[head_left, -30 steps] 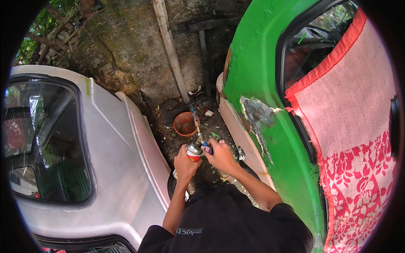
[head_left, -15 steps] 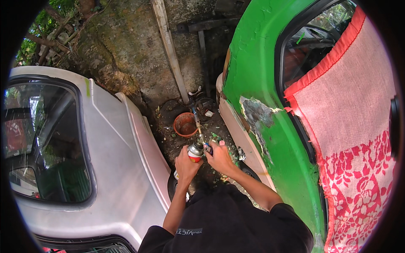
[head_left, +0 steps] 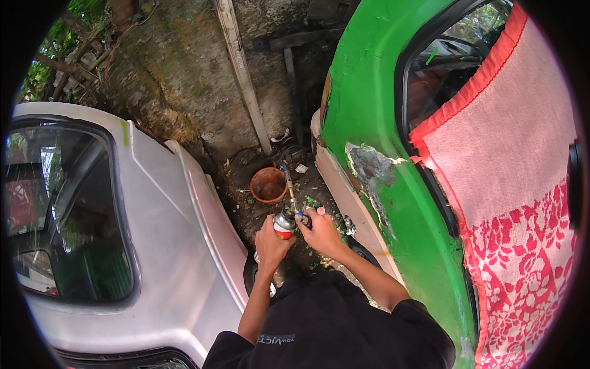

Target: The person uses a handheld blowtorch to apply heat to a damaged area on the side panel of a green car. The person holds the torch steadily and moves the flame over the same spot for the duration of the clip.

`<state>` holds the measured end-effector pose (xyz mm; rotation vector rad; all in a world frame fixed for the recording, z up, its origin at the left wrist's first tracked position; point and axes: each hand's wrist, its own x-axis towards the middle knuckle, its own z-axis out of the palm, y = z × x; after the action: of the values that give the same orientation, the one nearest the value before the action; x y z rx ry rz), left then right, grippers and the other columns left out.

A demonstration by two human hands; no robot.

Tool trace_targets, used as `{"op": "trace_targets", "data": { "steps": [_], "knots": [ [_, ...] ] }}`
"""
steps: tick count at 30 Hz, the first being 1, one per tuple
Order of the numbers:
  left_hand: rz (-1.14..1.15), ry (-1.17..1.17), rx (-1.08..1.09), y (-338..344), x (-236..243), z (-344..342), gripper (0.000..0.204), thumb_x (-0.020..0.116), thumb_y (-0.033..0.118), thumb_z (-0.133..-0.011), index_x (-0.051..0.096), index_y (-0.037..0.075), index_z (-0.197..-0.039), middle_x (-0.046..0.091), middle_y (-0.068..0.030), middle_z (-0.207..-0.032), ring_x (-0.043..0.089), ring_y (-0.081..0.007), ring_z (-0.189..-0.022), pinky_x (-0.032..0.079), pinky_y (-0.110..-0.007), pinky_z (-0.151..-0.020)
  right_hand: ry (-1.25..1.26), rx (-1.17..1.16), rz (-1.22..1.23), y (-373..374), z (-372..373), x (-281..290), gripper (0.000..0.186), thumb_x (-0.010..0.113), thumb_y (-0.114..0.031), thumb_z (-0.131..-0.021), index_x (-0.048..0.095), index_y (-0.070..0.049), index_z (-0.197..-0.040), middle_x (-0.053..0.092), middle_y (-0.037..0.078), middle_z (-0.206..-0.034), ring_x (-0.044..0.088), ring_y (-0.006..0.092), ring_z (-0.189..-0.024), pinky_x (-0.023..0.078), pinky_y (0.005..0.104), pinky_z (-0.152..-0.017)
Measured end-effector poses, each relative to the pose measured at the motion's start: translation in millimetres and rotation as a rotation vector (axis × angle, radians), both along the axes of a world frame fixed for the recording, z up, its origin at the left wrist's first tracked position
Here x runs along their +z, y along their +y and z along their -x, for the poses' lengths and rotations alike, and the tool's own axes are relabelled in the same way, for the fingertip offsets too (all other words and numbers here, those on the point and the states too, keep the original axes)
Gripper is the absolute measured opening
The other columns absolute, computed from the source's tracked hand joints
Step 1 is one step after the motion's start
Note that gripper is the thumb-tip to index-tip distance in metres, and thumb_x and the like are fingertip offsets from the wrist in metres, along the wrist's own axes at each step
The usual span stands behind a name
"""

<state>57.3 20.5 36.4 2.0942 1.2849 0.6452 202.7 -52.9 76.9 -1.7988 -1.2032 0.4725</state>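
Low between two vehicles, my left hand (head_left: 272, 243) is closed around a gas canister (head_left: 284, 226) with a silver top and a red, yellow and white body. From that top a gas torch (head_left: 291, 195) with a brass-coloured tube points away from me, its far end bluish. My right hand (head_left: 322, 233) is closed at the torch's base, the fingers on a blue part (head_left: 302, 218). Whether that part belongs to the torch I cannot tell. A pale pink round end pokes out above the right hand. Past the hands, a round terracotta pot (head_left: 268, 185) rests on the ground beside the tube.
A green vehicle (head_left: 369, 80) with a peeled grey patch (head_left: 372, 167) stands to the right, a pink patterned cloth (head_left: 485, 141) hanging over its window. On the left is a silver-white vehicle (head_left: 166, 246). A pole (head_left: 244, 80) leans on the stained wall (head_left: 190, 67); debris litters the ground.
The view has shifted slightly, and the surroundings sit a little lower and further left in it. Both hands keep their hold, with the canister and torch in nearly the same place.
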Motion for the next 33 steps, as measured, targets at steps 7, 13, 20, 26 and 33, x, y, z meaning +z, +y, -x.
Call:
{"op": "trace_targets", "data": {
  "steps": [7, 13, 20, 26, 33],
  "knots": [
    [0.195, -0.228, -0.123, 9, -2, 1, 0.076, 0.088, 0.019, -0.060, 0.046, 0.005, -0.121, 0.069, -0.0190, -0.100, 0.069, -0.0370, -0.094, 0.054, -0.043, -0.083, 0.120, -0.133, 0.013, -27, -19, 7, 0.033, 0.067, -0.029, -0.095, 0.066, 0.001, -0.084, 0.047, 0.007, -0.052, 0.041, 0.0152, -0.047, 0.035, 0.0344, -0.049],
    [0.349, -0.560, -0.397, 20, -14, -9, 0.062, 0.087, 0.012, -0.065, 0.050, 0.003, -0.114, 0.068, -0.0058, -0.095, 0.065, -0.0133, -0.089, 0.051, -0.030, -0.085, 0.238, -0.362, 0.126, -75, -55, -47, 0.031, 0.065, -0.031, -0.094, 0.070, 0.000, -0.090, 0.049, 0.008, -0.051, 0.042, 0.0156, -0.047, 0.037, 0.0368, -0.051],
    [0.329, -0.530, -0.454, 14, -19, -38, 0.062, 0.085, 0.010, -0.064, 0.051, 0.002, -0.115, 0.068, -0.0066, -0.095, 0.065, -0.0135, -0.089, 0.052, -0.030, -0.084, 0.235, -0.384, 0.080, -98, -60, -43, 0.025, 0.068, -0.025, -0.092, 0.070, 0.000, -0.089, 0.048, 0.008, -0.051, 0.041, 0.0125, -0.048, 0.036, 0.0341, -0.049],
    [0.246, -0.337, -0.236, -2, 4, -50, 0.064, 0.083, 0.006, -0.063, 0.049, 0.003, -0.116, 0.068, -0.0083, -0.092, 0.067, -0.0149, -0.085, 0.053, -0.032, -0.080, 0.148, -0.193, 0.059, -62, -52, 27, 0.026, 0.070, -0.025, -0.093, 0.068, 0.000, -0.087, 0.055, 0.013, -0.055, 0.052, 0.0211, -0.047, 0.042, 0.0356, -0.050],
    [-0.010, -0.049, -0.046, -17, 8, -42, 0.072, 0.085, 0.020, -0.059, 0.051, 0.003, -0.120, 0.067, -0.0202, -0.098, 0.066, -0.0426, -0.091, 0.052, -0.049, -0.076, 0.011, 0.001, 0.015, -32, -36, 8, 0.030, 0.068, -0.031, -0.094, 0.058, -0.003, -0.094, 0.063, 0.017, -0.063, 0.065, 0.0371, -0.060, 0.050, 0.0456, -0.056]
  ]
}}
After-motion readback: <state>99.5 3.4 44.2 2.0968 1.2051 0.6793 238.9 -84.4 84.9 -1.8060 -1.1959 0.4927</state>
